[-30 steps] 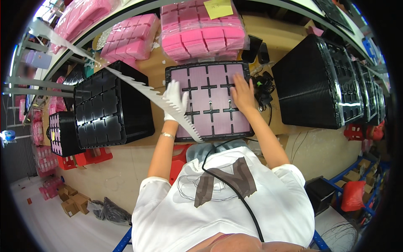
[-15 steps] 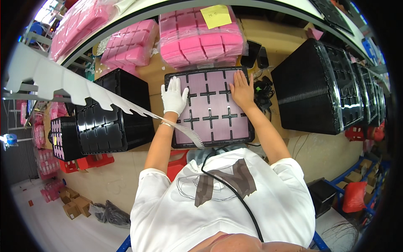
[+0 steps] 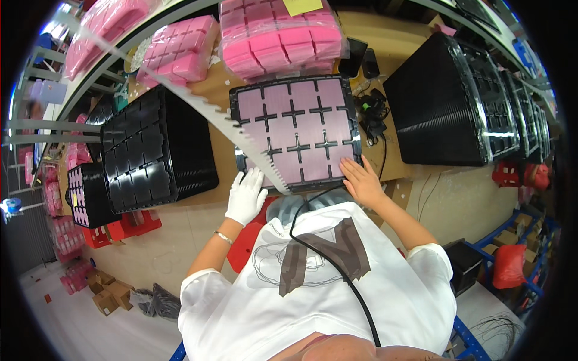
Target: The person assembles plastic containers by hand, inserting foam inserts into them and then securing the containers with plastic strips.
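Note:
In front of me lies a black plastic tray with a pale pink sheet filling its compartments; black cross-shaped ridges show through slots in the sheet. My left hand, in a white glove, is at the tray's near left corner, its fingers stretched forward. At the near right corner, my bare right hand lies with its fingers flat on the sheet and the edge. A long white strip with a toothed edge crosses the view from the upper left over the tray; what bears it cannot be made out.
Tall stacks of black trays stand at the left and right. Plastic-wrapped pink foam blocks lie behind the tray. Black cables and a dark phone-like device are at its right. A red stool is below.
Both hands have drawn back toward me, from the tray's far part and sides to its near corners. The view has shifted, and the toothed strip appears at a different angle.

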Demonstrator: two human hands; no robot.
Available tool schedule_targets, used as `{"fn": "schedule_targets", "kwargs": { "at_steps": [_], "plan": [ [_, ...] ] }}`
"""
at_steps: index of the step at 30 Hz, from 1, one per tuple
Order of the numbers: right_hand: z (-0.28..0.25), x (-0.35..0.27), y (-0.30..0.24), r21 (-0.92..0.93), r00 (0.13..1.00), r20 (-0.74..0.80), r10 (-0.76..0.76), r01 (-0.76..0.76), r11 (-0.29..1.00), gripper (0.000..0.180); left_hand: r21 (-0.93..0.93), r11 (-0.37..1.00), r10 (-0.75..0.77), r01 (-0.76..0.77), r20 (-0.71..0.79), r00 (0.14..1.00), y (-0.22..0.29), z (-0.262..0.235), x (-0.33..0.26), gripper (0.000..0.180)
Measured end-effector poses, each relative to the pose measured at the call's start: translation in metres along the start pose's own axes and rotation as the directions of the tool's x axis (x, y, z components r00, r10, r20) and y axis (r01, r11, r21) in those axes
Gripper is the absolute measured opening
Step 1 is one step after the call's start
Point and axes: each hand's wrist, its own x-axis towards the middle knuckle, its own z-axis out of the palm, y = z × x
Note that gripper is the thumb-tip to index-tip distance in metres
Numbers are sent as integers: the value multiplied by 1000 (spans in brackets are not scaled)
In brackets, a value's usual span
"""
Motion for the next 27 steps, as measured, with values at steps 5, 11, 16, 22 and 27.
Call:
{"fn": "schedule_targets", "kwargs": {
  "at_steps": [5,11,16,22,27],
  "plan": [
    [-14,-6,-1,-116,998,70,3,5,993,45,31,999,14,-13,-16,1000,5,2,-13,48],
    [-11,-5,-9,-155,997,52,54,-45,987,43,62,998,-19,24,-84,996,8,4,-11,45],
    [5,-1,-14,-169,995,-85,56,-70,983,43,72,996,-37,57,-257,966,7,5,-8,46],
    [72,-5,2,533,701,-72,709,-574,622,58,-707,527,-741,471,-111,663,-18,53,-22,47],
    [84,-6,10,676,678,-7,735,-539,503,58,-652,602,-739,462,-235,632,-24,39,-13,46]
  ]
}}
